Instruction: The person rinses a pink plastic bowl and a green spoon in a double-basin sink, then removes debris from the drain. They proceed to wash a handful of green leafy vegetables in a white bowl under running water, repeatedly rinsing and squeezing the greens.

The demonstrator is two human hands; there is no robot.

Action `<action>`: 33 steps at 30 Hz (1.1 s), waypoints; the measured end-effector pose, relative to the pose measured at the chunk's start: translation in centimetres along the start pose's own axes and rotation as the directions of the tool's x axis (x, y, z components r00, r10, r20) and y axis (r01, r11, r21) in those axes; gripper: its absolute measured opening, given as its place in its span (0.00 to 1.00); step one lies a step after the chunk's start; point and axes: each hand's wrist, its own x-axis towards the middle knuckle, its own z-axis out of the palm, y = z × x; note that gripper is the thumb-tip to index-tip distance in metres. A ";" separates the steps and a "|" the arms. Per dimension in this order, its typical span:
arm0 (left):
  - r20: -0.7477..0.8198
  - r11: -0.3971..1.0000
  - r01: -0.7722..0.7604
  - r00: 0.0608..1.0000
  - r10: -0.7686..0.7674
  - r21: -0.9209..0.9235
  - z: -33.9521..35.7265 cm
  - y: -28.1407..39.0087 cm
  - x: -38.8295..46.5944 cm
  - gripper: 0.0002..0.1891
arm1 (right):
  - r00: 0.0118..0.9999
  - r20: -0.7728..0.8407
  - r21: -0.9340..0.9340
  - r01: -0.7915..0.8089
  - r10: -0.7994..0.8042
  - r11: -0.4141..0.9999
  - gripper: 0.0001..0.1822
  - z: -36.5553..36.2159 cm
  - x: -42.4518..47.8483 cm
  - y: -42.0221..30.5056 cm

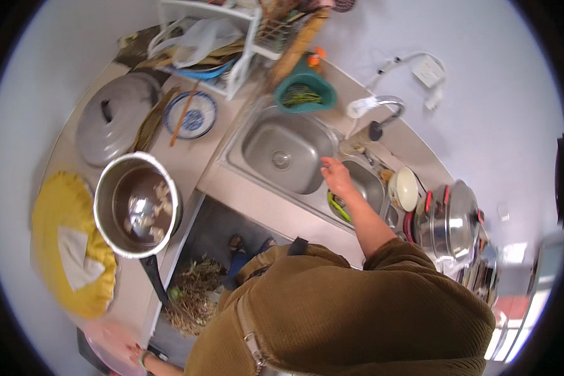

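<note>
My right hand (337, 176) is over the divider between the two sink basins, fingers apart and holding nothing. Below its wrist, green peppers or similar green vegetables (339, 207) lie in the smaller basin, partly hidden by the forearm. The larger steel basin (282, 150) is to its left. A green strainer (306, 91) with green vegetables sits at the sink's back corner. At the bottom left, my left hand (137, 353) grips the rim of a pink translucent plastic basin (110, 340); its fingers are blurred. A pressure cooker pot (136, 207) with liquid and pale pieces stands on the counter above it.
A yellow cloth cover (70, 244), a large metal lid (115, 120) and a blue-white plate (190, 115) with chopsticks are on the left counter. Right of the sink stand a bowl (403, 189) and a steamer pot (446, 225). The faucet (390, 110) arches behind. Dry plant stalks (195, 291) lie on the floor.
</note>
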 end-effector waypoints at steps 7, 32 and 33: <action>0.033 0.953 -0.110 0.994 0.105 0.283 4.3 2.7 -1.1 0.14 | 0.862 0.106 0.682 -0.425 0.495 0.595 0.10 -0.1 -0.8 3.8; 0.656 0.735 -0.516 0.375 0.655 -0.439 23.6 18.9 -42.5 0.20 | 0.614 0.207 0.950 -0.311 0.762 -0.007 0.22 0.1 2.2 15.7; 0.717 0.707 -0.552 0.257 0.648 -0.441 25.7 16.8 -45.9 0.14 | 0.604 0.198 0.947 -0.322 0.772 0.009 0.22 0.4 2.1 16.0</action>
